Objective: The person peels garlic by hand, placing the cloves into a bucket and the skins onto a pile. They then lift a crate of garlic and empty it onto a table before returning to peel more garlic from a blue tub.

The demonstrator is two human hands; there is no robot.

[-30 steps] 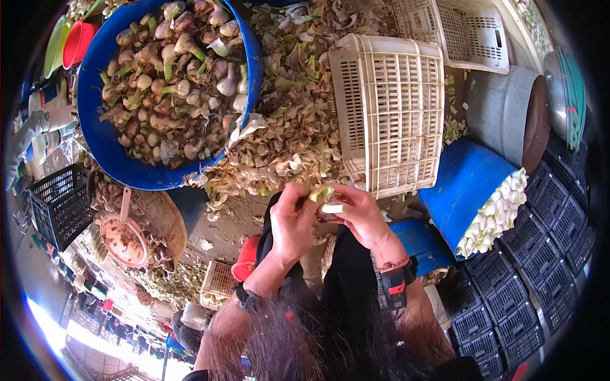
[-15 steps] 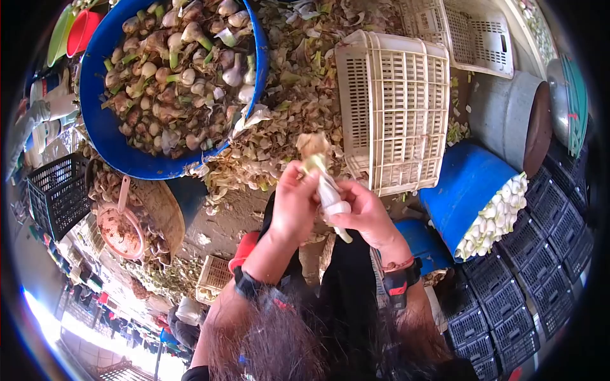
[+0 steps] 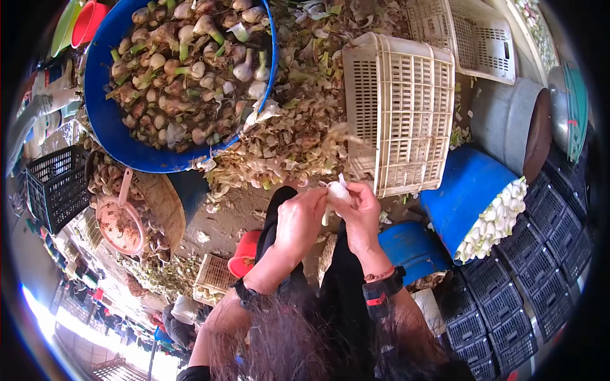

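Observation:
Between my two hands is a white garlic bulb [image 3: 338, 192], its pale stem pointing down toward me. My right hand [image 3: 359, 219] is wrapped round the bulb from the right, thumb across its front. On the other side, the bent fingers of my left hand [image 3: 297, 222] pinch at the bulb's edge; their tips are partly hidden. A blurred piece of brown peel [image 3: 342, 134] is in the air just beyond my hands. The big blue tub [image 3: 95, 120] at upper left holds many unpeeled garlic bulbs [image 3: 166, 105] with cut stems.
Loose garlic skins [image 3: 295, 140] cover the ground ahead. A cream plastic crate [image 3: 416, 114] lies on its side beyond my right hand. Rightward, a tipped blue bucket [image 3: 467, 190] holds peeled garlic, near stacked black crates [image 3: 508, 298]. A pink strainer [image 3: 121, 225] and red bucket [image 3: 243, 254] are at left.
The brown outer peel has come off the bulb and flies forward, blurred. Both hands have shifted slightly, and the bulb now sits higher in my right fingers.

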